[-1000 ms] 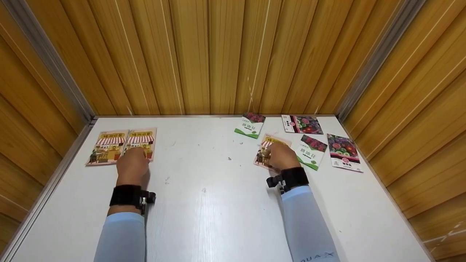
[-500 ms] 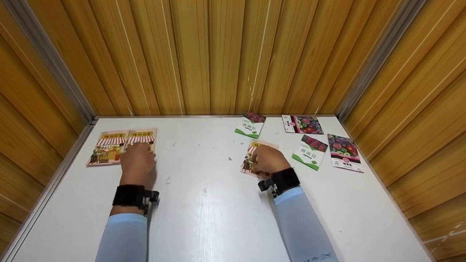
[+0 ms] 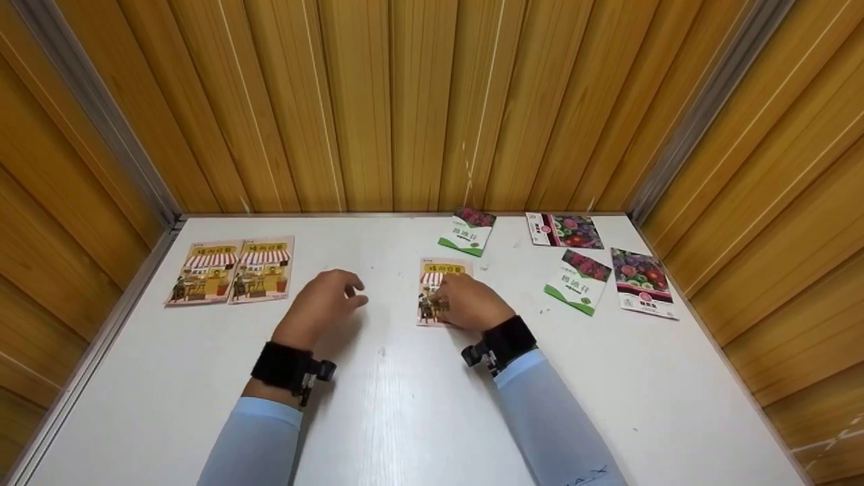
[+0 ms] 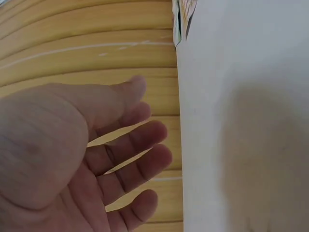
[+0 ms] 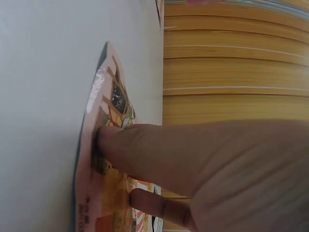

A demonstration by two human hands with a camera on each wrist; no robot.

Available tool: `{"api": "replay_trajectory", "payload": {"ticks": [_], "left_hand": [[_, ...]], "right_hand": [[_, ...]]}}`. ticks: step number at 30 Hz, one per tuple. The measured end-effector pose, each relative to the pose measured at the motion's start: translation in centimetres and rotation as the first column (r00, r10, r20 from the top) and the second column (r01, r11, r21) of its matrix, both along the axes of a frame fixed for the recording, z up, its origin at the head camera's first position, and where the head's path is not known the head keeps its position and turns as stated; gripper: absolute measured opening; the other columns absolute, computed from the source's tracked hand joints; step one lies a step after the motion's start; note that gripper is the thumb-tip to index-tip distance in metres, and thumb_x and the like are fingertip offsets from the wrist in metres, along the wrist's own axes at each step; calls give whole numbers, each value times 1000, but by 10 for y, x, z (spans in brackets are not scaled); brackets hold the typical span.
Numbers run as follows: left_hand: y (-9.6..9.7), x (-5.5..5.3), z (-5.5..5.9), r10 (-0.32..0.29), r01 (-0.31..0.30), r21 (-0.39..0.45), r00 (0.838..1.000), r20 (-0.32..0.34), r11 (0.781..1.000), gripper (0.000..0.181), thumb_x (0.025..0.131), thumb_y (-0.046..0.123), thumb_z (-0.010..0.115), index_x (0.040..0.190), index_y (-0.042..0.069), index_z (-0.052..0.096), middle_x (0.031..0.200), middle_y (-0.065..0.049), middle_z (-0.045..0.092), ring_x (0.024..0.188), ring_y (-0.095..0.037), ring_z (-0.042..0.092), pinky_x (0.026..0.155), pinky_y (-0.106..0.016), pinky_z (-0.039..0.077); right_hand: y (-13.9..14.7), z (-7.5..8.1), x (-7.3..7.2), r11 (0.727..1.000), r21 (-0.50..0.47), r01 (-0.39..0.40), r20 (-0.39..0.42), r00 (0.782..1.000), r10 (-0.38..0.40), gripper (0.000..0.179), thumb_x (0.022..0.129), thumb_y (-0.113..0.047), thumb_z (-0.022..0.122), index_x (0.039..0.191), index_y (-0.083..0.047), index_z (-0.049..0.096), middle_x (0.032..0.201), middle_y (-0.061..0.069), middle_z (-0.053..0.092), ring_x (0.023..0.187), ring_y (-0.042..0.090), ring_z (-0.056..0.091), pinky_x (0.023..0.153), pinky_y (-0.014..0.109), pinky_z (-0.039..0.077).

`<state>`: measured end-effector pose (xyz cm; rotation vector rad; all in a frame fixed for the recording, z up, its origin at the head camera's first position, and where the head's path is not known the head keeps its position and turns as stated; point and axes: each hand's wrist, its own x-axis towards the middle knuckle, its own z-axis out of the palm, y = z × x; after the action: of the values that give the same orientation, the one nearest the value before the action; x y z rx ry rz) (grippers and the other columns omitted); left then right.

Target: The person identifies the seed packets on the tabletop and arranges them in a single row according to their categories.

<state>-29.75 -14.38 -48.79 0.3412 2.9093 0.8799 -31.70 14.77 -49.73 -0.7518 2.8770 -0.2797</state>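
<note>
My right hand (image 3: 472, 304) rests on a pink seed packet (image 3: 428, 277) with a striped awning picture, near the table's middle. In the right wrist view, the straight thumb (image 5: 145, 145) and a fingertip press on the face of this packet (image 5: 89, 193), which lies on the table. My left hand (image 3: 324, 304) hovers with nothing in it, its fingers loosely bent and apart from the thumb, as the left wrist view shows. To its left lie two matching pink packets, an outer one (image 3: 202, 270) and an inner one (image 3: 262, 270), side by side with edges touching.
Two green-and-white flower packets lie right of the middle, one at the back (image 3: 467, 231) and one nearer (image 3: 578, 282). Two zinnia-like flower packets, one sideways (image 3: 564, 231) and one upright (image 3: 641, 282), lie farther right. Wood-patterned walls (image 3: 418, 108) enclose the white table (image 3: 378, 418).
My right hand has slid the pink packet leftward, away from the green-and-white one, and straightened it. My left hand has left the inner pink packet and moved right, its fingers spreading.
</note>
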Motion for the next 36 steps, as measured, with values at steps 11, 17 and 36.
{"api": "replay_trajectory", "payload": {"ticks": [11, 17, 36], "left_hand": [[34, 13, -16, -181, 182, -26, 983, 24, 983, 15, 83, 32, 72, 93, 23, 74, 103, 4, 65, 100, -15, 60, 90, -35, 50], [39, 16, -19, -221, 216, -164, 975, -10, 963, 7, 81, 33, 71, 78, 27, 70, 93, 3, 60, 76, -13, 54, 67, -29, 45], [52, 11, -23, -153, 80, -305, 962, -225, 949, 8, 80, 25, 70, 84, 18, 71, 91, 3, 56, 82, -18, 53, 68, -42, 45]], "right_hand": [[-41, -5, 17, 985, -27, -168, -29, 986, 167, 39, 84, -28, 71, 122, -22, 66, 113, -3, 60, 101, 13, 53, 89, 32, 47], [-47, -6, 19, 973, -72, -218, -75, 974, 213, 20, 84, -17, 67, 103, -15, 71, 118, -1, 60, 107, 15, 54, 95, 31, 47], [-36, -3, 14, 990, -1, -139, -23, 990, 139, 33, 83, -30, 68, 116, -28, 68, 123, -9, 56, 110, 18, 51, 91, 35, 48]]}}
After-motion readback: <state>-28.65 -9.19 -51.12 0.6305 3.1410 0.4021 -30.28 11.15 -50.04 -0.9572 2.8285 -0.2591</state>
